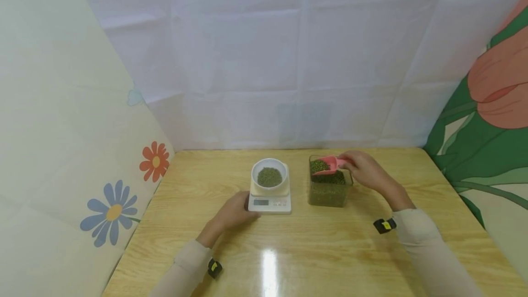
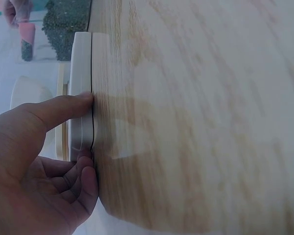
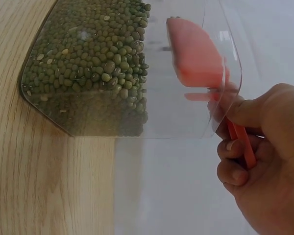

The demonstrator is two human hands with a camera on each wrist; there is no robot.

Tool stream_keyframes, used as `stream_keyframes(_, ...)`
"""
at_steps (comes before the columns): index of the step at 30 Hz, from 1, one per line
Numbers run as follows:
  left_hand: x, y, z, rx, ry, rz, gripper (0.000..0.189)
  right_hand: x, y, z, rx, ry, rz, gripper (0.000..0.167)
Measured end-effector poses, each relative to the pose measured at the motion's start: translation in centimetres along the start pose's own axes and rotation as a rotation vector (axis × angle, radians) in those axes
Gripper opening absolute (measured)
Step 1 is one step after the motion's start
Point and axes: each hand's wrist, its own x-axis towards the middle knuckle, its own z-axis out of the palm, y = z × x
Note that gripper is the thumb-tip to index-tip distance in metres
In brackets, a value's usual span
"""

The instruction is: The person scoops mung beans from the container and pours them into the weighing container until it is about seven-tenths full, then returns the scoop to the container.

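My left hand (image 1: 235, 210) holds the front left corner of a white kitchen scale (image 1: 270, 204). In the left wrist view the thumb presses the scale's side and the other fingers curl at its corner. A white bowl (image 1: 255, 168) sits on the scale with green mung beans (image 1: 270, 177) in it. The display digits cannot be read. With its fingers curled round the handle, my right hand (image 1: 365, 171) grips a pink scoop (image 3: 198, 54) loaded with beans. The scoop is inside the upper part of a clear container (image 1: 326, 196), above the mung beans (image 3: 93, 68) there.
The container stands right of the scale on a wood-grain table (image 1: 321, 251). A white sheet (image 1: 247, 58) hangs behind the table's back edge. Flower-patterned sheets (image 1: 113, 212) flank both sides. Black devices (image 1: 384, 226) are worn at both wrists.
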Motion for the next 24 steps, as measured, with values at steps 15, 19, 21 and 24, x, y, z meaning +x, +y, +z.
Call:
stream_keyframes(15,-0.05,-0.03,0.02,-0.001,-0.005,-0.01,0.054,-0.43,-0.12,-0.41,0.028,0.01,0.017,0.027)
stream_keyframes(19,-0.02,-0.06,0.05,0.001,-0.002,-0.017,0.055,-0.5,0.0,-0.41,0.029,0.019,0.012,0.027)
stream_keyframes(21,-0.04,-0.06,0.04,0.0,-0.002,-0.014,0.055,-0.52,0.0,-0.42,0.029,0.021,0.01,0.026)
stream_keyframes(24,-0.02,-0.08,0.04,-0.002,-0.004,-0.01,0.055,-0.55,0.03,-0.44,0.029,0.023,0.011,0.027)
